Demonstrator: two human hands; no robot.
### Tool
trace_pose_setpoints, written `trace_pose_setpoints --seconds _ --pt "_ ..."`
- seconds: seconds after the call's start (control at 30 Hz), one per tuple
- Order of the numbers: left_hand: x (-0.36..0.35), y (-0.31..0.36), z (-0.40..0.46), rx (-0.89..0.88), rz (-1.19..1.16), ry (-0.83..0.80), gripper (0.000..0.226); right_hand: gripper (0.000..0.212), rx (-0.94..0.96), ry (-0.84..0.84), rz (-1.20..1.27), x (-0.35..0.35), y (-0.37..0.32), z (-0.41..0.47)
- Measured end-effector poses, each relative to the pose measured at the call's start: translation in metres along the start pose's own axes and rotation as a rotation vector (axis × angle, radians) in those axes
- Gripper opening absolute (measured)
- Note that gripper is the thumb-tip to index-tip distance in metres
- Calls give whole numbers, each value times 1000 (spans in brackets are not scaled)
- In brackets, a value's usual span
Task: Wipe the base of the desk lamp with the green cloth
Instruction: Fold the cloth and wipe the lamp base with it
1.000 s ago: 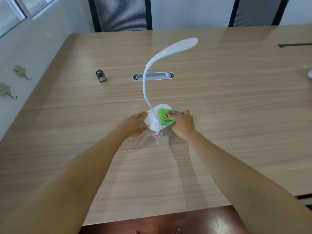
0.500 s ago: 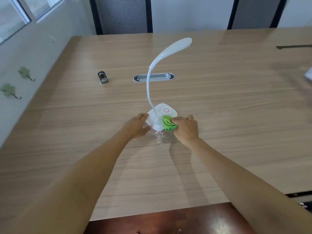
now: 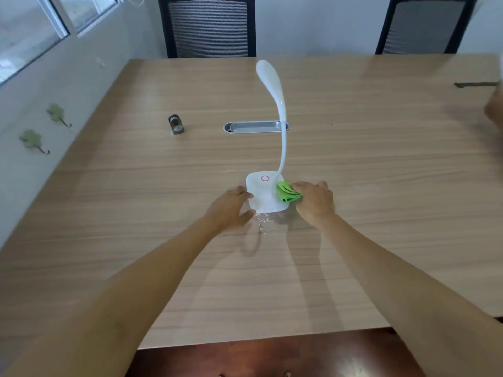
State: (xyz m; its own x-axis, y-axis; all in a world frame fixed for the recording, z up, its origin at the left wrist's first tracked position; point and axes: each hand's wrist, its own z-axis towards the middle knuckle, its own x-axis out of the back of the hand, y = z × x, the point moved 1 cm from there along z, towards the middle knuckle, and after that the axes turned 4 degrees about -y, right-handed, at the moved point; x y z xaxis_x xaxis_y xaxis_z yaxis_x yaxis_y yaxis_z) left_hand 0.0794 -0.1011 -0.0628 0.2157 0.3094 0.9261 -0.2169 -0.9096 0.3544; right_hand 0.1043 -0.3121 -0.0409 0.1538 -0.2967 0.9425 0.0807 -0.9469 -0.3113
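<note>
The green cloth (image 3: 288, 192), bunched into folds, is gripped in the right hand (image 3: 314, 201), whose fingers are curled over it, and is pressed against the right edge of the lamp base (image 3: 262, 194). The left hand (image 3: 230, 209) is laid flat beside the left edge of the base, fingers loosely spread and thumb touching its near corner; nothing is clasped in it. The white, rounded-square base is set on the desk (image 3: 381, 164) between the two hands, and a small pink ring (image 3: 264, 178) is marked on its far part. From the right rear of the base a thin white neck (image 3: 283, 142) is carried upward and away, ending in an elongated lamp head (image 3: 268, 74). A scatter of pale specks (image 3: 262, 219) is seen on the wood just in front of the base. Further off, an oval metal cable slot (image 3: 254, 127) is sunk in the desk, and a small grey metal fitting (image 3: 176, 124) stands to its left. Two dark chairs (image 3: 208, 27) are drawn up at the far edge. On the left wall, two green leaf-shaped hooks (image 3: 32, 140) are fixed
</note>
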Motion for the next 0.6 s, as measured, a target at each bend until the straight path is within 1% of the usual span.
trace_pose_setpoints --seconds 0.07,0.13,0.23,0.3,0.4,0.5,0.6 --pt "5 -4 10 6 31 -15 67 60 -10 52 -8 0 3 -13" --pt "8 -8 21 7 78 -100 79 59 26 118 -13 -7 4 -26" --pt "4 -16 33 6 179 -247 84 57 83 187 18 -21 0 -34" --pt "0 -20 34 23 207 -295 83 56 78 172 46 -27 -5 -32" --pt "-5 -22 34 14 219 -301 85 57 94 76 8 -31 -6 -32" --pt "-3 -25 35 2 234 -303 94 58 229 69 -91 -27 1 -41" --pt "-4 -27 38 -6 235 -307 86 54 397 208 -236 -18 5 -52"
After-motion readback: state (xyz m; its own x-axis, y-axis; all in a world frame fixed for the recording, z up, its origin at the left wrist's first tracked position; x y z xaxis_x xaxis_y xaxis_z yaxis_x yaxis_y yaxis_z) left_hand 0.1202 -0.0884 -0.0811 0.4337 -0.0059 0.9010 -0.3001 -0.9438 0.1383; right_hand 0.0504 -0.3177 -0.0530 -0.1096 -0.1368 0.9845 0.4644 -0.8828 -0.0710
